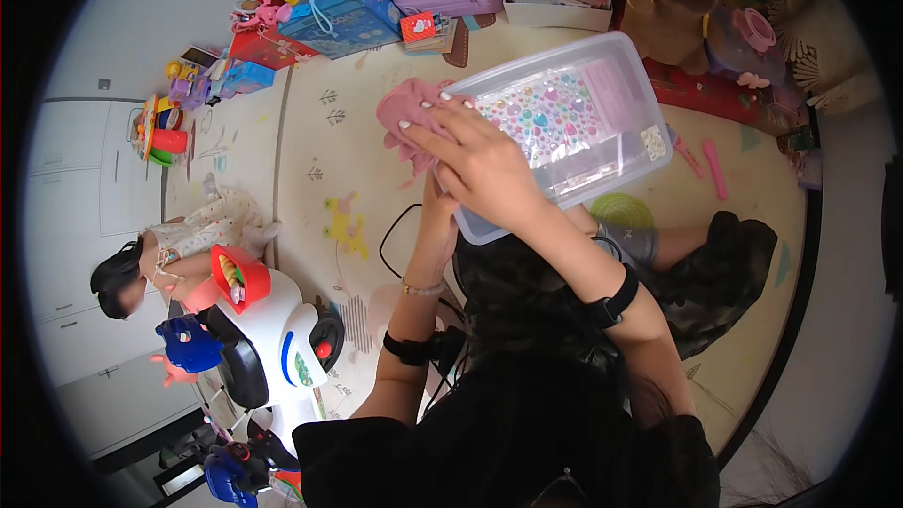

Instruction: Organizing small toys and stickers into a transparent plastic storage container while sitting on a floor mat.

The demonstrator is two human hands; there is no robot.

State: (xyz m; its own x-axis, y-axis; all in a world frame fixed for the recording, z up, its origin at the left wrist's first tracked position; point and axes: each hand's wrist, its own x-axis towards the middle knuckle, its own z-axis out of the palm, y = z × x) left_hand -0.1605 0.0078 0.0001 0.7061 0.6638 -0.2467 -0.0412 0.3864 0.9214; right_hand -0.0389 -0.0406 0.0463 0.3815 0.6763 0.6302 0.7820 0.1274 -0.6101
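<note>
A clear plastic box (564, 190) is held tilted above my lap. Through it show a sheet of colourful stick-on gems (541, 118) and a pink flat packet (611, 94). My left hand (440, 212) grips the box at its near left end; its fingers are mostly hidden behind the right hand and the box. Crossing over it, my right hand (484, 160) presses a crumpled pink cloth (406, 113) against the left rim of the box. The cloth hangs partly past that edge.
A pink pen-like stick (715, 169) lies right of the box on the play mat (310, 113). Books in a white bin (560, 14), a blue box (353, 23) and a brown plush toy (673, 9) line the far side. At left, a child (188, 245) sits near a white ride-on toy (282, 339).
</note>
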